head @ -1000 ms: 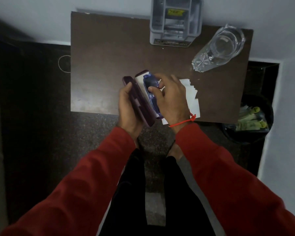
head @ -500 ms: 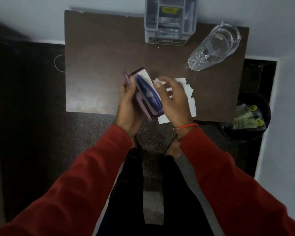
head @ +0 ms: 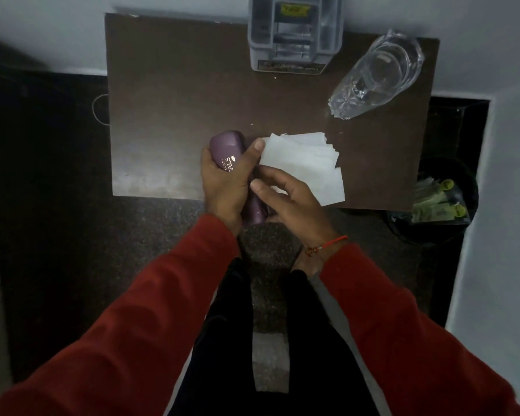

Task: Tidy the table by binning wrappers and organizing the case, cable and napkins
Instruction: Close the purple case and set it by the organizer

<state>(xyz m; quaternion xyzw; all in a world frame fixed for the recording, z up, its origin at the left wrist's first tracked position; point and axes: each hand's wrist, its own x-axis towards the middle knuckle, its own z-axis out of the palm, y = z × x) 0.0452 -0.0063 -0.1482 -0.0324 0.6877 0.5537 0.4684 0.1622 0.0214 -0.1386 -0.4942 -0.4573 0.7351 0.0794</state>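
A purple hard case with gold lettering is closed and lies lengthwise over the brown table's front edge. My left hand wraps over the case's middle, thumb on its right side. My right hand touches the case's lower right side, fingers loosely curled. A fanned pile of white napkins lies on the table just right of the case, partly under my right hand. No cable is visible.
A grey plastic organizer stands at the table's back edge. A clear glass stands at the back right. A dark bin with green wrappers sits on the floor right of the table. White walls lie behind and to the right.
The case was open with blue contents showing; now it is closed. My right hand has come off the inside and rests at the case's side.
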